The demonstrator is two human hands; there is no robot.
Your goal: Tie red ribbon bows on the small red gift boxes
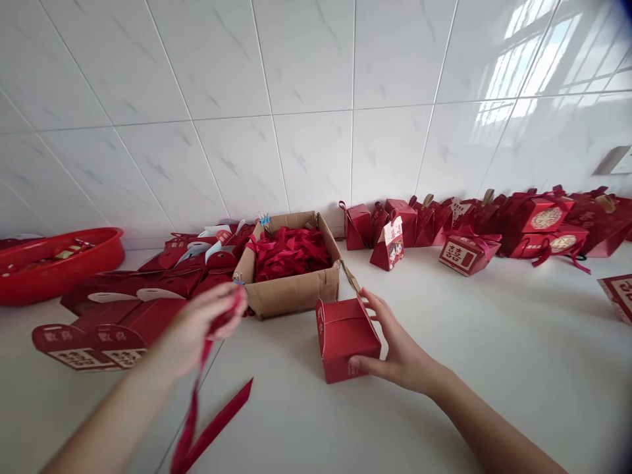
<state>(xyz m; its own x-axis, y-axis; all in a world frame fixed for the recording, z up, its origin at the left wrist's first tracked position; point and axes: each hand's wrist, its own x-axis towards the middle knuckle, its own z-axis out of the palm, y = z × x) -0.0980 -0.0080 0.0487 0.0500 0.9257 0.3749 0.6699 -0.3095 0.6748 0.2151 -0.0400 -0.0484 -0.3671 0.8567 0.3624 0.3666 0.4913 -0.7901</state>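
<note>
A dark red ribbon (193,411) hangs from my left hand (202,326), whose fingers are closed around its upper part and slightly blurred. The ribbon's loose end trails down and bends back up over the white tabletop. My right hand (392,352) grips a small red gift box (348,336) from its right side, thumb at the front and fingers behind. The box rests on the table with its flaps folded in at the top. Behind both hands is a cardboard box (291,294) filled with a heap of red ribbons (293,253).
Several red gift boxes (103,336) stand at the left, near a red plastic basin (106,253). Along the tiled wall (316,151) at the right are several ribboned boxes (538,217). A box with a bow (467,253) sits in front of them.
</note>
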